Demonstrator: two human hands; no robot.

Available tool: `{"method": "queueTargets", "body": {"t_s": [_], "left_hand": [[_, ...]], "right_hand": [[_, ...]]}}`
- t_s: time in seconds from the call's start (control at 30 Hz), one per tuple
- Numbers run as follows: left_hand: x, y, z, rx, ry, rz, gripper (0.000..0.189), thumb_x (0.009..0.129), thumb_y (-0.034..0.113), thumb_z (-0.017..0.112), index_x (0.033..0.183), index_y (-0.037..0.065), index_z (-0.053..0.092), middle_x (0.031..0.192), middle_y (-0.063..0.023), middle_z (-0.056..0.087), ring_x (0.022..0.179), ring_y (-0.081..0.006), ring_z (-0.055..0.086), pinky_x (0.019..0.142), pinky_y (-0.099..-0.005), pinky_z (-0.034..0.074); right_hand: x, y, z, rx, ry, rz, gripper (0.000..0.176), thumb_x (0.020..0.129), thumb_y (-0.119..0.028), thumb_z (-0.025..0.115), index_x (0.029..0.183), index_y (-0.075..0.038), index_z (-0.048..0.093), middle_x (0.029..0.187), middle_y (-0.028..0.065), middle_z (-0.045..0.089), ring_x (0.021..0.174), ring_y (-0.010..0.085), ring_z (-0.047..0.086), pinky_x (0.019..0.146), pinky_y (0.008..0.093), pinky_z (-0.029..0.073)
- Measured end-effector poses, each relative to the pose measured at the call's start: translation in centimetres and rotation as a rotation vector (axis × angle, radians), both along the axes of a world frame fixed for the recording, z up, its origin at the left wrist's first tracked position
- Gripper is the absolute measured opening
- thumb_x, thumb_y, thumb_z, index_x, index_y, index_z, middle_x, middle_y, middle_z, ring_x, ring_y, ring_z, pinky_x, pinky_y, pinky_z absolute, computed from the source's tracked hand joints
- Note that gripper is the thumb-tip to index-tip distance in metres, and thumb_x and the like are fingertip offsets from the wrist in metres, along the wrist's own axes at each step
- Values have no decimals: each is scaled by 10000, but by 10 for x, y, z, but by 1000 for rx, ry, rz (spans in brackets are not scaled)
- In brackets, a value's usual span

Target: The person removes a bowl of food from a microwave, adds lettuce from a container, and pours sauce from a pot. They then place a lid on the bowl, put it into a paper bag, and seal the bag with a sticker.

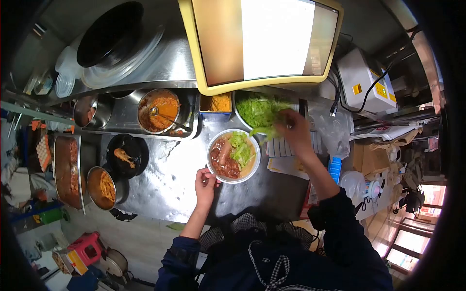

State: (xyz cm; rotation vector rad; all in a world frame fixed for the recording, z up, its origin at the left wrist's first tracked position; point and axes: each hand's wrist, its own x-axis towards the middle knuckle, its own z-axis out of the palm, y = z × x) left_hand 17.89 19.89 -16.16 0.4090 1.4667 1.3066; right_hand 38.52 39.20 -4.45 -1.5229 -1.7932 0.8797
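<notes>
A round white bowl (257,167) stands on the steel counter. In it lie a sausage (224,151), brown saucy meat (219,165) and pale green lettuce (240,151). My left hand (206,186) grips the bowl's rim at its lower left, fingers curled. Up and to the right, my right hand (294,130) has its fingers closed on a bunch of shredded greens, with some strands hanging below it. It is over the right edge of a metal basin of shredded greens (257,110). Motion blurs the strands near my fingers.
A yellow-framed screen (269,41) stands behind the counter. To the left are a pot of red sauce with a ladle (158,109), a black bowl with a chicken leg (125,157) and a pot of yellow pieces (107,188). A striped cloth (282,147) lies right of the bowl.
</notes>
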Motion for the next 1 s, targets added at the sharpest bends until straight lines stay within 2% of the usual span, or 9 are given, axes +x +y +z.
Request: {"method": "queueTargets", "body": {"t_s": [0.17,0.27,0.37,0.43,0.47,0.53,0.73,0.87,1.0], "left_hand": [[1,1,0,-9,-2,10,175,838,40,514,989,37,426,737,-60,541,645,-140,570,554,-230,456],[2,0,-1,0,-13,9,166,839,11,493,992,13,429,747,-50,526,631,-119,550,540,-219,448],[2,-1,-3,-5,-3,12,175,839,17,498,999,12,426,748,-54,528,627,-120,551,539,-219,449],[1,-2,-7,2,0,6,173,839,32,506,992,24,427,760,-62,540,639,-133,564,542,-226,456],[1,-2,-9,8,2,0,171,839,47,513,986,36,427,772,-70,552,651,-145,578,546,-234,463],[1,-2,-6,0,4,2,172,839,50,515,986,36,427,776,-70,552,649,-146,578,544,-235,464],[3,1,6,-33,-13,11,162,846,14,485,994,12,418,755,-61,540,629,-129,560,544,-222,448],[3,1,6,-33,-13,3,147,848,9,477,984,10,419,757,-64,546,629,-130,562,543,-224,446],[3,1,4,-29,-15,0,139,850,12,476,979,10,424,760,-65,551,631,-127,562,541,-225,445]], "right_hand": [[-20,-58,-2,-68,146,59,286,667,-149,673,912,-34,580,730,84,581,639,140,526,593,274,424],[-29,-79,-34,-197,43,103,269,671,-148,670,898,-38,574,731,90,572,642,165,536,587,283,420],[-33,-92,-64,-124,-37,66,228,658,-100,667,855,-47,564,631,33,484,552,106,435,500,257,359],[-34,-96,-71,-19,-117,92,272,646,-102,668,883,-41,547,691,93,513,601,190,505,534,297,393],[-33,-98,-74,-17,-117,89,272,646,-102,668,883,-41,547,691,93,513,601,190,505,534,297,393],[-33,-98,-72,40,-180,134,346,651,-98,661,953,-29,508,845,145,520,756,283,538,636,351,425],[-39,-98,-47,13,-305,217,485,643,-51,667,1075,-22,447,1033,176,447,977,351,468,826,398,400],[-36,-104,-35,-41,-348,280,516,643,-46,671,1102,-33,438,1043,169,441,961,358,481,822,399,413],[-35,-107,-33,-154,-298,359,440,655,-49,662,1046,-37,459,1015,155,448,913,355,505,773,407,437]]}}
